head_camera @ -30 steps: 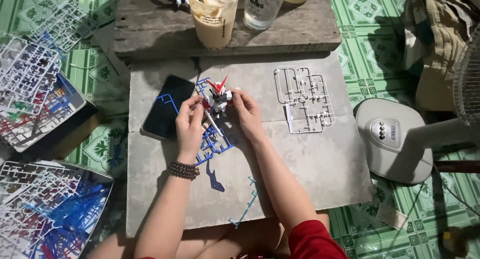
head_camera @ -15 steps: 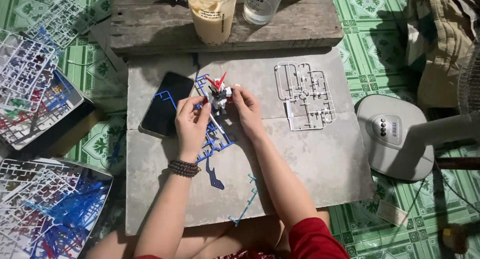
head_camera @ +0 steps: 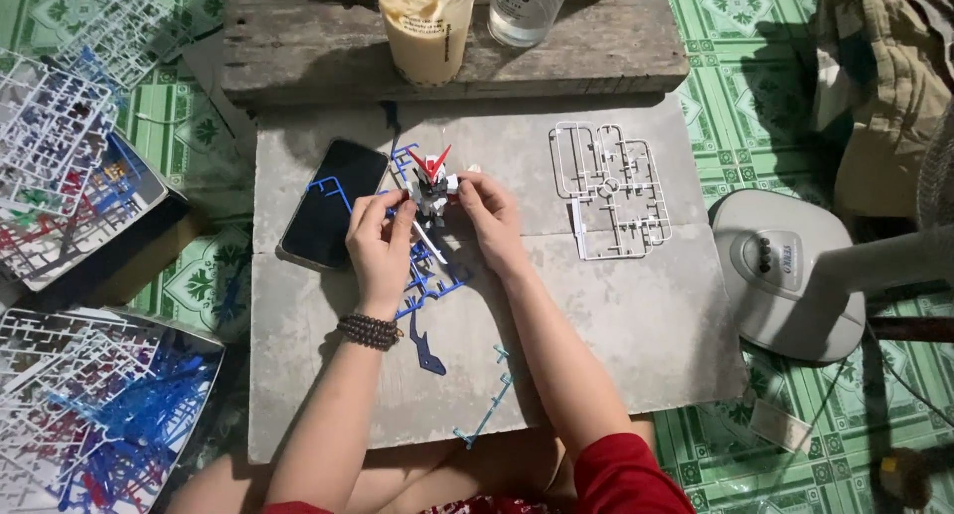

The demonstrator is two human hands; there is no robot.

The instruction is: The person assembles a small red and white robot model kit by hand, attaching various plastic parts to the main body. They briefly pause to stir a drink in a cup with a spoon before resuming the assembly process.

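A grey stone slab (head_camera: 596, 355) on a green patterned tiled floor (head_camera: 755, 57) is seen from above, with two bare arms reaching up from the near edge.

At the far left, open boxes of plastic model part frames (head_camera: 70, 166) in white, blue and red are laid on the floor, with a second heap of frames (head_camera: 99, 415) nearer. On the left part of the slab a dark phone (head_camera: 333, 216) is laid screen up.

Just right of the phone, the left hand (head_camera: 381, 246), with a beaded bracelet (head_camera: 368, 331) worn at the wrist, is closed around the left side of a small robot model figure (head_camera: 433, 188), white with red horns. The figure is held upright just above the far middle of the slab, over a blue parts frame (head_camera: 437, 275). The right hand (head_camera: 489, 216) is pinched on the figure's right side, so the figure is gripped between both hands.

Nearer, a dark blue loose piece (head_camera: 427, 353) and a light blue strip (head_camera: 492, 405) are laid on the slab. To the right, a clear parts frame (head_camera: 611, 186) is laid flat, well apart from the hands.

Beyond the slab, a wooden board (head_camera: 298, 57) is seen, bearing an iced coffee cup (head_camera: 427, 27) and a clear glass (head_camera: 522, 7). At the far right, a white fan base (head_camera: 795, 275) is set on the floor.
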